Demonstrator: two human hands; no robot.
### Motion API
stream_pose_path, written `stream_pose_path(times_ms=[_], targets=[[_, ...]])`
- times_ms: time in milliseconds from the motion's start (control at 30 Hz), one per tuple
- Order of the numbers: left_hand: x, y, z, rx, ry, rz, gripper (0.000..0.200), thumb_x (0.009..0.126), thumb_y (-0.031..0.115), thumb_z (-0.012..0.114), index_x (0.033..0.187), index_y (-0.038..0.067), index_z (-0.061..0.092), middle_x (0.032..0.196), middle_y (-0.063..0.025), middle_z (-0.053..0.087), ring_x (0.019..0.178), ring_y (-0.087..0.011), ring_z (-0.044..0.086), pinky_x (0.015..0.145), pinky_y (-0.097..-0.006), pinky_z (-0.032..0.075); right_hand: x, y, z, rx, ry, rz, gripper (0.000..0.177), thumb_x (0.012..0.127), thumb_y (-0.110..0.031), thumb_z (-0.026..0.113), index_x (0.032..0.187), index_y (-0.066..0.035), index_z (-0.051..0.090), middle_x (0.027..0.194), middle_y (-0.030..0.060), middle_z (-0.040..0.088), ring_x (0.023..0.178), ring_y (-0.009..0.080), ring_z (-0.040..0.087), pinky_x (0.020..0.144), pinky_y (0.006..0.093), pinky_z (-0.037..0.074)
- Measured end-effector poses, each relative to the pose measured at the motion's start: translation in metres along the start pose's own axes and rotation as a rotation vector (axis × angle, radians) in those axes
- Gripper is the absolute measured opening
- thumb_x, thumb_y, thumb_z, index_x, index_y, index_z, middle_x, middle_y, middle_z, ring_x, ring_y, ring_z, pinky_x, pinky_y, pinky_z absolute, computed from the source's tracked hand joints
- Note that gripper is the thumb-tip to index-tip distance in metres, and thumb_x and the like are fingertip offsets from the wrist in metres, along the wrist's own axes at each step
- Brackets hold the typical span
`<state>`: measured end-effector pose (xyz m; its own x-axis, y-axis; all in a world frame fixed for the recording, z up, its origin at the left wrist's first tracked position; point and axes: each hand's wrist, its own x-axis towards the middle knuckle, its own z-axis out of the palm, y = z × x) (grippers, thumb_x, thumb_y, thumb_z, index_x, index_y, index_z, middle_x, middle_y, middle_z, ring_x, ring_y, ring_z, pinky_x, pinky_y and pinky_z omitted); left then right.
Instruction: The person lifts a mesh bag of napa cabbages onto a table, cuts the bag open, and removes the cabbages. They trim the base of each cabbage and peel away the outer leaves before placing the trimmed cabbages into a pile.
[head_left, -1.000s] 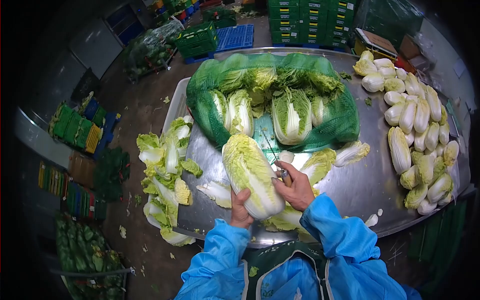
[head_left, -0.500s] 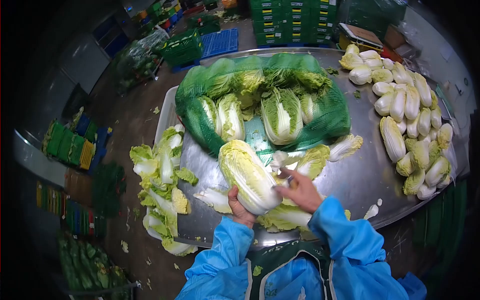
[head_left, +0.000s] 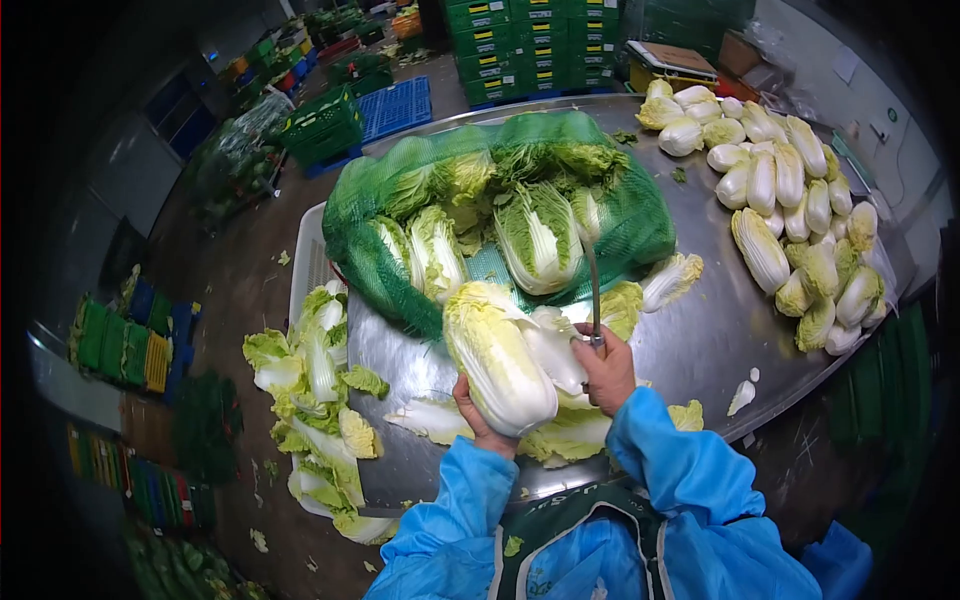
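My left hand (head_left: 484, 420) is closed around the lower side of a napa cabbage (head_left: 495, 365), which tilts over the metal table (head_left: 690, 350). In my right hand (head_left: 608, 375) is a knife (head_left: 595, 285), its thin, slightly curved blade pointing up and away from me. The fingers of that hand are also at a pale outer leaf (head_left: 555, 350), which stands away from the cabbage's right side. Beyond my hands, a green mesh sack (head_left: 640, 215) lies open with several more cabbages (head_left: 540, 240) in it.
Trimmed cabbages (head_left: 790, 180) are heaped on the table's right side. Loose leaves (head_left: 310, 400) fill a white bin (head_left: 308, 250) along the left edge. More leaves (head_left: 570, 435) lie under my hands. Green crates (head_left: 540, 50) are stacked behind the table.
The knife blade has swung upright into view. An outer leaf on the cabbage's right side now stands away from it, beside my right hand. My head view has shifted slightly right.
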<state>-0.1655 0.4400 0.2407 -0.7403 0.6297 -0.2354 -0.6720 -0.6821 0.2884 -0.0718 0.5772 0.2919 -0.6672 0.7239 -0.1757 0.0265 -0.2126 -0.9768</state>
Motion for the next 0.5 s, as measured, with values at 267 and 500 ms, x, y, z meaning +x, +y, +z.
stream_pose_path(times_ms=[267,500], targets=[[-0.015,-0.011,-0.013,-0.810,-0.246,-0.765,0.073,0.083,0.049,0.056,0.143,0.018,0.027,0.144,-0.0121,0.028,0.127,-0.0343,0.038,0.096,-0.0568,0.038,0.051,-0.014,-0.103,-0.467,0.014,-0.207,0.021,0.078,-0.015,0.061,0.090,0.002,0.060,0.063,0.0007,0.053,0.057,0.0068,0.045,0.050,0.0267,0.038],[-0.045,-0.023,-0.015,-0.892,-0.197,-0.814,0.066,0.088,0.050,0.047,0.142,0.018,0.028,0.142,-0.0134,0.030,0.122,-0.0348,0.042,0.087,-0.0536,0.043,0.099,-0.008,-0.179,-0.890,0.254,-0.216,0.028,0.079,-0.022,0.062,0.095,0.001,0.062,0.071,0.0133,0.063,0.063,0.0200,0.058,0.060,0.0357,0.046]])
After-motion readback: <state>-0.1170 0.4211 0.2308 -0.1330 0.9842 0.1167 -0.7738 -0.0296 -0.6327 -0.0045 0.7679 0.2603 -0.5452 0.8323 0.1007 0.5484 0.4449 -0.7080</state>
